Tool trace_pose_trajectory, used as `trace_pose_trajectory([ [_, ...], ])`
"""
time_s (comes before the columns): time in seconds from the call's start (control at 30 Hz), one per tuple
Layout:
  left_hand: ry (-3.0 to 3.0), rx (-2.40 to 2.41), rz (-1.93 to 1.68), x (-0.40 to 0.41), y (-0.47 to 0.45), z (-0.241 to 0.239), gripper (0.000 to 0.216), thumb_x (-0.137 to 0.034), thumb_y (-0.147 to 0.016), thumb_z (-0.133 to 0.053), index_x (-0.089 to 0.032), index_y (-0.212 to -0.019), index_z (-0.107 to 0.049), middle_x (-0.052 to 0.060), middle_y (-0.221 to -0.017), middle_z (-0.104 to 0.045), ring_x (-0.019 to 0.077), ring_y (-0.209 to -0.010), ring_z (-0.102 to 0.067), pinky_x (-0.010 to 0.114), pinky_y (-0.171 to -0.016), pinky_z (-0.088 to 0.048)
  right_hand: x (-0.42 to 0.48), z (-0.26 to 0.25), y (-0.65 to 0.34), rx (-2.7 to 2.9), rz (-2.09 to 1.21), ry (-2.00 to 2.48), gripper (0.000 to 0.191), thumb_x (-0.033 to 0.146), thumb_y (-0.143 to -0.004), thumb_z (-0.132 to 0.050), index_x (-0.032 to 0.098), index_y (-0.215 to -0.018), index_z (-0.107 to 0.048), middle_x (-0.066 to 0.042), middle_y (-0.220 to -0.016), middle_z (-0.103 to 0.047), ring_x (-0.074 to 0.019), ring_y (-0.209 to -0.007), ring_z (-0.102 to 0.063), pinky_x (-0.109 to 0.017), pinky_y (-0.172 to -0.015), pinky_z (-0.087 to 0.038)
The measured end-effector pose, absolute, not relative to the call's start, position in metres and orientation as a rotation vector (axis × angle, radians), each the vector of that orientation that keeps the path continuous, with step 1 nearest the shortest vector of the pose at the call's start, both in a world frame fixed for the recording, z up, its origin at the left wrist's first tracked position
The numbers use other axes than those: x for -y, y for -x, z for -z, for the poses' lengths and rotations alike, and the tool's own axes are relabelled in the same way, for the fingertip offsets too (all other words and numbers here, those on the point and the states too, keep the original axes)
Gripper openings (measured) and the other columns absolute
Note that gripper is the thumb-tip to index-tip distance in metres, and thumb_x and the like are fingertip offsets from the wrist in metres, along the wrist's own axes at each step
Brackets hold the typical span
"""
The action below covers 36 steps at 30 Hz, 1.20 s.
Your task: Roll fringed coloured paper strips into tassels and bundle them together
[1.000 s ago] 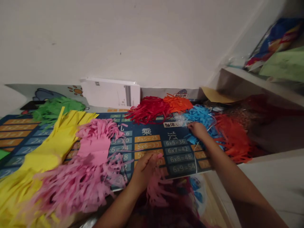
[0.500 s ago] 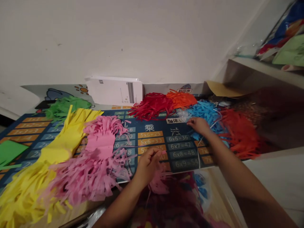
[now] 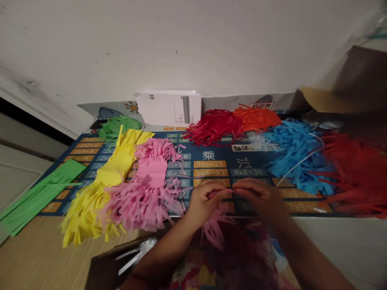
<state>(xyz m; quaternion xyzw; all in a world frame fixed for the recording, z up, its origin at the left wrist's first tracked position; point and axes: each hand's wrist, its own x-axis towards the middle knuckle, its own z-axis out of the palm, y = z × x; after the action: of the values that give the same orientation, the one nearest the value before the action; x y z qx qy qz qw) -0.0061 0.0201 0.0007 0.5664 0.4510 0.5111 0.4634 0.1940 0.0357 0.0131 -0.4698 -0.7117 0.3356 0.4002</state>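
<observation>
My left hand (image 3: 208,201) is closed around a pink paper tassel (image 3: 216,231), whose fringe hangs below my fingers over the front edge of the mat. The fingertips of my right hand (image 3: 258,197) are pinched together at the tassel's top, meeting my left fingertips. Whatever sits between the right fingertips is too small to make out. To the left lies a fringed pink paper sheet (image 3: 152,173), partly over a fringed yellow sheet (image 3: 111,173). Blue fringed paper (image 3: 296,157) is right of my hands, with a white string (image 3: 298,163) across it.
Red fringe (image 3: 216,127), orange fringe (image 3: 256,117) and green fringe (image 3: 119,127) lie at the back. A white box (image 3: 169,108) leans on the wall. Darker red fringe (image 3: 356,173) is at right, green strips (image 3: 42,193) at left. A times-table mat (image 3: 208,155) covers the table.
My right hand has come left and down from beside the blue fringe to meet my left hand at the tassel. The view has shifted, showing more on the left.
</observation>
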Motion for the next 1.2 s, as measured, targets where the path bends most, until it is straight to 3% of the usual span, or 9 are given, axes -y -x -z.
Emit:
trace_pose_trajectory([
  [0.27, -1.791, -1.201, -1.262, -0.018, 0.006, -0.003, 0.016, -0.030, -0.089, -0.068, -0.018, -0.080, -0.075, 0.003, -0.070, -0.069, 0.0134, -0.066, -0.062, 0.023, -0.062, -0.046, -0.013, 0.015, -0.171, 1.257, -1.169, 1.236, 0.015, 0.038, -0.079, -0.075, 0.026, -0.087, -0.077, -0.003, -0.085, -0.077, -0.0213, -0.080, -0.073, -0.032, -0.073, -0.059],
  [0.67, -1.962, -1.175, -1.001, -0.015, 0.011, -0.001, 0.019, -0.038, -0.091, -0.067, -0.021, -0.098, -0.075, 0.006, -0.087, -0.077, 0.0169, -0.078, -0.070, 0.027, -0.074, -0.053, -0.002, 0.008, -0.180, 1.553, -0.861, 1.331, 0.017, 0.037, -0.082, -0.070, 0.026, -0.094, -0.075, -0.003, -0.088, -0.077, -0.0212, -0.083, -0.072, -0.034, -0.078, -0.058],
  [0.9, -1.818, -1.076, -1.043, -0.017, 0.009, -0.004, 0.026, -0.045, -0.084, -0.073, -0.020, -0.093, -0.076, 0.004, -0.082, -0.077, 0.0157, -0.073, -0.071, 0.023, -0.068, -0.054, -0.009, 0.008, -0.181, 1.356, -1.271, 1.221, 0.019, 0.043, -0.079, -0.074, 0.024, -0.077, -0.075, -0.002, -0.074, -0.075, -0.0185, -0.065, -0.070, -0.028, -0.061, -0.057],
  [1.2, -1.934, -1.107, -1.052, -0.022, 0.013, -0.008, 0.018, -0.037, -0.089, -0.069, -0.022, -0.087, -0.078, 0.005, -0.079, -0.076, 0.0165, -0.073, -0.069, 0.027, -0.070, -0.054, -0.011, 0.007, -0.180, 1.521, -0.926, 1.217, 0.014, 0.035, -0.083, -0.070, 0.026, -0.073, -0.075, -0.002, -0.077, -0.074, -0.0185, -0.073, -0.069, -0.029, -0.069, -0.056],
])
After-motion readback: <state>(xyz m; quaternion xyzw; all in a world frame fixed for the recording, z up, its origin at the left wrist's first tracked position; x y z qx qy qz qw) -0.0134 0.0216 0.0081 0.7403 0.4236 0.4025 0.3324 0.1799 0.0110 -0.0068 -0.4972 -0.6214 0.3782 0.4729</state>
